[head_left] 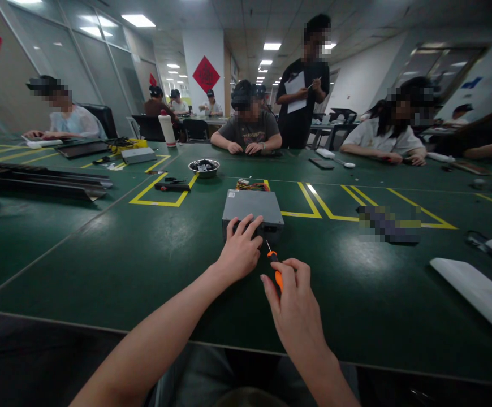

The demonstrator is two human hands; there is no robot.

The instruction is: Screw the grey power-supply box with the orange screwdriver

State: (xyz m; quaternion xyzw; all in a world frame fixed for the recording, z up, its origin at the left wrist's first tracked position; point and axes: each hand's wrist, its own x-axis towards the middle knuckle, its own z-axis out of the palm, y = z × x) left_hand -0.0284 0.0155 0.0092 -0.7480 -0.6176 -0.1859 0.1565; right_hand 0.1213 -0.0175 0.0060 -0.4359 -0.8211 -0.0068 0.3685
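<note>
A grey metal computer power supply unit (252, 204) sits on the green table in front of me, with a bundle of coloured wires (252, 185) at its far side. Over its near upper edge lies my left hand (241, 249), fingers spread on top and thumb by the front face, holding it. My right hand (296, 291) is closed around the handle of an orange and black screwdriver (278, 278). Its thin shaft points up toward the unit's near face, close to the socket; whether the tip touches, I cannot tell.
Behind the unit stands a metal bowl (204, 168) of small dark parts. Black tools (172, 185) lie inside a yellow taped outline to the left. Long dark metal panels (38, 178) rest farther left. At right is a white elongated device (475, 294). Several people sit across the table; one stands.
</note>
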